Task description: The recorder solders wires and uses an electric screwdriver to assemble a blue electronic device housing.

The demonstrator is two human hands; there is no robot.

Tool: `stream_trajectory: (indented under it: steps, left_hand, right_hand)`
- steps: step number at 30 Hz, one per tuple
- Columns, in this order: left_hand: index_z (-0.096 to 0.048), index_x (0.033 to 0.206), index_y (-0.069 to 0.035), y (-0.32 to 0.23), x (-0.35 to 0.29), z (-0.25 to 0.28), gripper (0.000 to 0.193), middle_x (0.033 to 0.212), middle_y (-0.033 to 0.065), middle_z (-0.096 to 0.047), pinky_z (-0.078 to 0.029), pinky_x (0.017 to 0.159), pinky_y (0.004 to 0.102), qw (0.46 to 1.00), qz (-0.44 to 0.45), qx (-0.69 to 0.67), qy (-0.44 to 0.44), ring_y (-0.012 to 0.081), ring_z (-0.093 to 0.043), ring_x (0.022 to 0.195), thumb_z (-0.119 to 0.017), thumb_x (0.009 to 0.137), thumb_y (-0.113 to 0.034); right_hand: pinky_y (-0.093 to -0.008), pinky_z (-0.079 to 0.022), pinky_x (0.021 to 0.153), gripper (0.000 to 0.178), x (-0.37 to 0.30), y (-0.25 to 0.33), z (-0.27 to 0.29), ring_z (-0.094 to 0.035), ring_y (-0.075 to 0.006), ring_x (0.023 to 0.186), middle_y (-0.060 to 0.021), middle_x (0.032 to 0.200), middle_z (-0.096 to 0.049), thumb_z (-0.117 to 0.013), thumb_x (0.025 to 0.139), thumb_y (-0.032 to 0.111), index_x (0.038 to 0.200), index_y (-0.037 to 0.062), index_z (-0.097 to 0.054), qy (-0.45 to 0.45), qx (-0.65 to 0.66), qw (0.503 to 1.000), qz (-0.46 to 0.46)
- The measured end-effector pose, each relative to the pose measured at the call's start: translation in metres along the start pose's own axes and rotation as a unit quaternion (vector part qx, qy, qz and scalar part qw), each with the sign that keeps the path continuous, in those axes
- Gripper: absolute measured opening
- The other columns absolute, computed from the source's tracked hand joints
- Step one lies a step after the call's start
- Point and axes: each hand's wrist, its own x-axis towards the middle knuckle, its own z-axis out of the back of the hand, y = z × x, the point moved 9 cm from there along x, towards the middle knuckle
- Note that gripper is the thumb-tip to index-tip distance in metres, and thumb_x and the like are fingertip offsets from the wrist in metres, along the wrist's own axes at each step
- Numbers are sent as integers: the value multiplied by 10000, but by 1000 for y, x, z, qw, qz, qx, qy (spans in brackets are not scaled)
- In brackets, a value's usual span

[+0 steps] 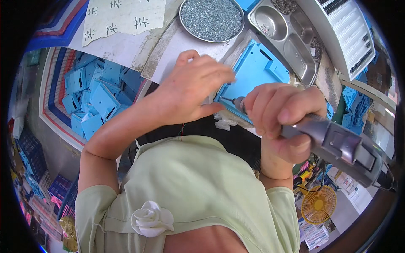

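Observation:
My right hand (280, 120) is wrapped round a grey electric screwdriver (346, 147), with its cord at the back end. The driver's thin bit points left and meets the near corner of a light-blue plastic panel (247, 80), or hovers just over it. That panel lies flat on the bench and has a slot and a raised part at its far end. Beside the panel's left edge is my left hand (185, 90), its thumb and fingers apart, slightly blurred. I see nothing held in it. Whether its fingertips touch the panel I cannot tell.
Beyond the panel stand a round dish of small screws (211, 19) and a steel compartment tray (291, 36). A white rack (344, 33) is at far right. A striped-lined bin of blue plastic parts (46, 99) sits left. Handwritten paper (124, 19) lies at far left.

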Motion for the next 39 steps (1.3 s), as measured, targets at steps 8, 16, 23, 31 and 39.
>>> stream_trajectory:
  steps: [8, 16, 23, 31, 39]
  left_hand:
    - [-647, 1214, -77, 23, -9, 30, 473, 1178, 118, -660, -416, 963, 446, 996, 36, 13, -85, 335, -586, 1106, -618, 746, -9]
    - [-689, 1098, -61, -2, 39, -16, 296, 1141, 93, -676, -502, 853, 427, 995, -83, -24, -42, 313, -618, 972, -671, 805, -27]
    - [-723, 1079, -101, -32, 57, -73, 285, 1160, 32, -686, -405, 732, 376, 989, -119, 37, 79, 225, -588, 845, -765, 799, -135]
    - [-730, 1094, -106, -35, 58, -74, 291, 1161, 36, -691, -405, 742, 373, 987, -95, 71, 106, 227, -597, 862, -761, 805, -119]
    - [-713, 1103, -117, -26, 64, -73, 295, 1246, 52, -650, -434, 836, 403, 993, -48, 37, 103, 250, -613, 931, -762, 815, -152]
  right_hand:
    - [-341, -441, 589, 363, -19, -23, -15, -518, -171, 553, -16, 632, -538, -782, 917, 315, 887, 75, -510, -15, -154, 988, -17]
    - [-348, -449, 577, 363, -32, 29, 21, -524, -183, 546, 6, 629, -530, -751, 904, 399, 968, 95, -564, -73, -159, 981, 85]
    - [-318, -385, 490, 223, -80, 54, 134, -459, -123, 533, -24, 644, -489, -683, 969, 207, 1045, 47, -549, -196, -81, 961, 179]
    - [-311, -415, 533, 179, -63, 36, 145, -476, -142, 556, -30, 631, -496, -628, 971, 189, 974, 25, -554, -233, -168, 943, 171]
    - [-322, -379, 505, 262, -90, 31, 117, -447, -146, 537, -38, 601, -494, -655, 976, 261, 946, 36, -523, -186, -160, 964, 102]
